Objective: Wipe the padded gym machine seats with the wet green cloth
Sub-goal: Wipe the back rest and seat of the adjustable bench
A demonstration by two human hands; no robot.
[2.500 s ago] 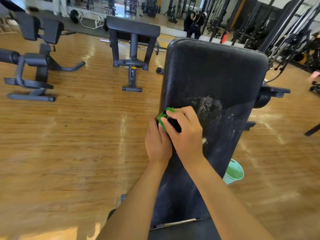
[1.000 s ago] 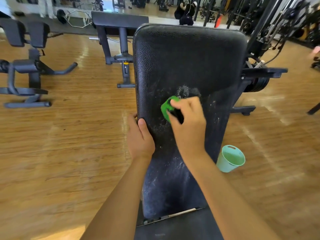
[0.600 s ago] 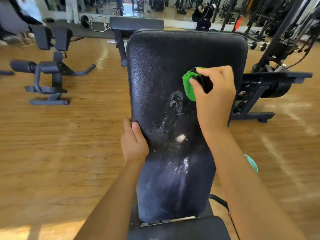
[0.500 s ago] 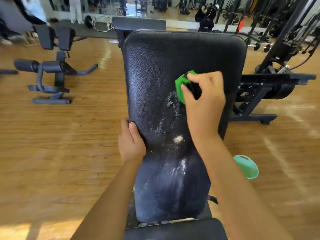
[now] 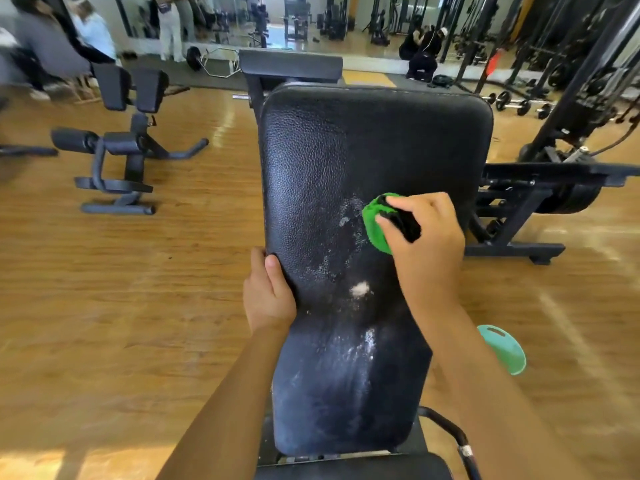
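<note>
A long black padded bench pad [image 5: 311,161] fills the middle of the head view, with white wet streaks and a small white foam spot down its centre. My right hand [image 5: 427,247] grips the bunched green cloth [image 5: 374,225], which has a black part in it, and presses it on the pad's right half. My left hand [image 5: 268,292] holds the pad's left edge, thumb on top and fingers hidden beneath. A second black pad shows at the bottom edge.
A teal bucket [image 5: 502,348] stands on the wooden floor right of the bench. A black machine frame [image 5: 519,206] sits at the right, another bench [image 5: 117,147] at the left, a third pad [image 5: 291,65] behind. People stand by the mirror wall.
My right hand swept the cloth from the pad's left edge up toward the upper right, then back down to mid-pad. My left hand left the cloth and took the pad's left edge.
</note>
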